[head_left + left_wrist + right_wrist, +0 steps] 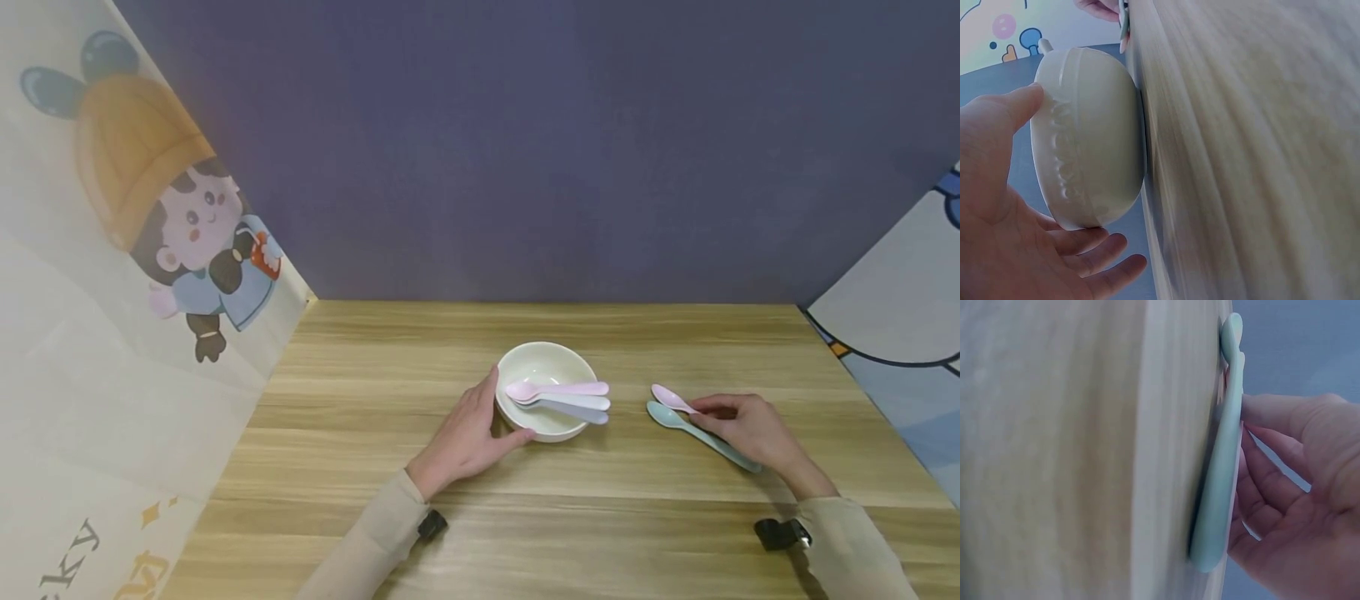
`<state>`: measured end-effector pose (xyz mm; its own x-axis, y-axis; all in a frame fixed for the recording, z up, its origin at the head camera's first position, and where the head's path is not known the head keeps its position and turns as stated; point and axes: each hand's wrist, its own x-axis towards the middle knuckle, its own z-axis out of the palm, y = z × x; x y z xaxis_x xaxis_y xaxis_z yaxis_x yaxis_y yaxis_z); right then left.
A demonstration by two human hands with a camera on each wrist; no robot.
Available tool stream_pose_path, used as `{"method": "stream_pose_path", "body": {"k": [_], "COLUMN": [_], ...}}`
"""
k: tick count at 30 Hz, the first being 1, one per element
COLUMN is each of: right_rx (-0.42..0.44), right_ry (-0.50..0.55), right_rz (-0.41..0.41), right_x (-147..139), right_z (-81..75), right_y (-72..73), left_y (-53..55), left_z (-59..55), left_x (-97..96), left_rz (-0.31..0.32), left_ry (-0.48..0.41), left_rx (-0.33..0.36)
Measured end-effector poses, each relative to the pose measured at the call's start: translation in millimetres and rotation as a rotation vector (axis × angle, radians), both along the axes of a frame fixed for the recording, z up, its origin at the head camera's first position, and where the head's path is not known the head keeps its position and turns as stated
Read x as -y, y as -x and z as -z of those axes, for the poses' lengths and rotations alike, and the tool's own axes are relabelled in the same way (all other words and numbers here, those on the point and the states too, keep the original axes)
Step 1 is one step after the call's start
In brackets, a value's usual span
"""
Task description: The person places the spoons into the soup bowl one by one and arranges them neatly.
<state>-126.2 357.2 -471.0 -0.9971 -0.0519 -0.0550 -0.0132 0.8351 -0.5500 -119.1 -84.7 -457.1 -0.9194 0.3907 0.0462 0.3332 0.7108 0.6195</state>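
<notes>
A white bowl [546,364] sits on the wooden table. My left hand [467,433] holds its near left side, thumb at the rim and fingers along the wall. Three spoons lie in the bowl with handles over the right rim: a pink spoon [562,388], a white spoon [573,402] and a pale lavender spoon [577,412]. To the right, my right hand [753,429] pinches another pink spoon [670,397] between thumb and fingers. Beside it a mint-green spoon [701,435] lies slanted, partly under the hand; its full length shows in the right wrist view.
The wooden table [375,358] ends at a dark blue-grey panel [555,167] behind. A white wall with a cartoon figure [202,225] stands at the left, and another printed panel [892,292] at the right. Dark wrist cameras sit by both sleeves.
</notes>
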Motion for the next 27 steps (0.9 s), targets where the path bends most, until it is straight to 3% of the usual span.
{"method": "stream_pose_path", "body": {"k": [27], "right_rx": [-0.039], "right_ry": [-0.005], "right_rz": [-0.030], "right_x": [-1.2], "right_z": [-4.8], "right_y": [2.9], "left_y": [-0.1], "left_z": [0.1], "left_x": [0.4], "left_rz": [0.001], "left_ry": [0.001], "left_rx": [-0.006]}}
